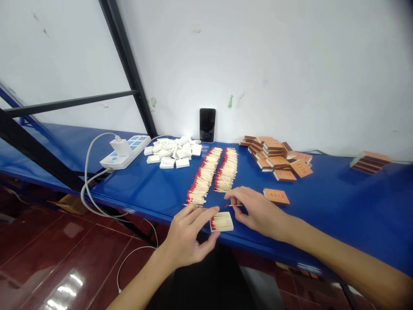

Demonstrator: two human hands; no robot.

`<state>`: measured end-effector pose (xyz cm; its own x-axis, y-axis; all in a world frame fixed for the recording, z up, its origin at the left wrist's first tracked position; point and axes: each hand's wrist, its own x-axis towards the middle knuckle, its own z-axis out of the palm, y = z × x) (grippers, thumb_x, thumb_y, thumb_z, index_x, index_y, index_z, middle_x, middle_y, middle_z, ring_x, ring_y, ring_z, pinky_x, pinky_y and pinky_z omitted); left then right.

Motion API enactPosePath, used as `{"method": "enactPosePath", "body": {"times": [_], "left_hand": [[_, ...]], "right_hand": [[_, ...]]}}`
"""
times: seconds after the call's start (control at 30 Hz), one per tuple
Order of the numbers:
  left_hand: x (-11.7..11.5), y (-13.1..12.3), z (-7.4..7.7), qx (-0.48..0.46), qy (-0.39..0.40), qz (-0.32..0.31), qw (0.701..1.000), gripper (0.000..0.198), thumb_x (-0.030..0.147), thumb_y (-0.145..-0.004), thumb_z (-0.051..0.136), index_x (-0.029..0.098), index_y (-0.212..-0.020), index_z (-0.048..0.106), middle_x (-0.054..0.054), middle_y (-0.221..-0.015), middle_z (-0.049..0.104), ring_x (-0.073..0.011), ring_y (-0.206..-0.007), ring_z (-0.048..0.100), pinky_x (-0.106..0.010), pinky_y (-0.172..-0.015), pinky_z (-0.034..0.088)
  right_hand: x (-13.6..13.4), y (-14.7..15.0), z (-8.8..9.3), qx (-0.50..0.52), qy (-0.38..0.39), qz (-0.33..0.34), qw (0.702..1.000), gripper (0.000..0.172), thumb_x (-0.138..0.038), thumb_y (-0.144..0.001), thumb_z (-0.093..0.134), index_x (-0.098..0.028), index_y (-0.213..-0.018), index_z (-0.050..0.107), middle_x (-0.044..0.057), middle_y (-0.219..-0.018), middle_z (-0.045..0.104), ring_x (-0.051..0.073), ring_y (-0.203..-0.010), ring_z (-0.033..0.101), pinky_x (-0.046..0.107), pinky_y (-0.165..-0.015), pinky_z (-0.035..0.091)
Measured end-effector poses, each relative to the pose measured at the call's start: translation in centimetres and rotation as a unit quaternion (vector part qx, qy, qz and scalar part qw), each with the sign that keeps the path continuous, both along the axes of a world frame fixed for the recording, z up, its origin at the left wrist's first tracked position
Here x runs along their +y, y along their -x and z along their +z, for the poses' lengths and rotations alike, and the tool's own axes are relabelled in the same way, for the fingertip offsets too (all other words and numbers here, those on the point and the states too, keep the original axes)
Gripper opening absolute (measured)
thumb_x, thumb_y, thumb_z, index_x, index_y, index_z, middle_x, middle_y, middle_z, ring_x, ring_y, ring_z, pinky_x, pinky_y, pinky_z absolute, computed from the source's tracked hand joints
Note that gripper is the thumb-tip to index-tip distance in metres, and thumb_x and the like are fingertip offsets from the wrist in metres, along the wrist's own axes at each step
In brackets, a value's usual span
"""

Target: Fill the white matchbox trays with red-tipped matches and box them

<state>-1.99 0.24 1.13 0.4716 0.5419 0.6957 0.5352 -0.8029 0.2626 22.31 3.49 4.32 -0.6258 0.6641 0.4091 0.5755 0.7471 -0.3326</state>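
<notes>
Between the thumb and fingers of my left hand [191,234] is a small white matchbox tray [231,228] at the table's front edge. Several red-tipped matches lie side by side in it, heads to the left. Just right of the tray, my right hand [254,211] pinches a single match [235,205], its red head pointing left. Beyond both hands lie two long rows of loose matches, a left row [205,174] and a right row [227,170]. An orange matchbox sleeve [276,196] lies flat beyond my right wrist.
White trays [174,150] are heaped at the back left, beside a power strip [125,153] with a plugged-in charger and cables. A phone [207,125] leans on the wall. Orange matchbox sleeves [274,157] are piled at the back right, with another stack [370,162] farther right on the blue table [335,198].
</notes>
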Motion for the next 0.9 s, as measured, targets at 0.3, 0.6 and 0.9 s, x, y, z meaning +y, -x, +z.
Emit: {"method": "enactPosePath", "body": {"times": [0.3,0.6,0.9], "left_hand": [[0.0,-0.2,-0.6,-0.001,0.032,0.023,0.999,0.062,0.031,-0.087,0.071,0.022,-0.142,0.044,-0.007,-0.113,0.074,-0.0225,-0.085,0.061,-0.039,-0.078,0.055],[-0.2,-0.3,-0.2,0.011,0.033,0.022,0.999,0.046,0.034,-0.092,0.067,0.021,-0.133,0.052,-0.007,-0.114,0.074,-0.0233,-0.091,0.063,-0.039,-0.082,0.055],[-0.1,-0.5,0.4,0.019,0.032,0.004,0.999,0.021,0.031,-0.092,0.066,0.022,-0.111,0.065,-0.005,-0.106,0.075,-0.0225,-0.091,0.063,-0.037,-0.082,0.054]], "right_hand": [[-1.8,1.2,1.1,0.082,0.054,0.066,0.993,0.019,-0.006,-0.088,0.052,-0.023,-0.094,0.046,0.000,-0.086,0.059,0.016,-0.077,0.053,0.028,-0.072,0.045],[-1.5,1.4,0.9,0.056,0.069,0.074,0.993,0.012,-0.011,-0.094,0.052,-0.022,-0.096,0.049,0.000,-0.086,0.060,0.016,-0.078,0.053,0.031,-0.076,0.043],[-1.5,1.2,1.2,0.053,0.049,0.079,0.994,0.011,-0.010,-0.093,0.050,-0.021,-0.093,0.053,0.001,-0.080,0.061,0.017,-0.074,0.053,0.032,-0.074,0.042]]}}
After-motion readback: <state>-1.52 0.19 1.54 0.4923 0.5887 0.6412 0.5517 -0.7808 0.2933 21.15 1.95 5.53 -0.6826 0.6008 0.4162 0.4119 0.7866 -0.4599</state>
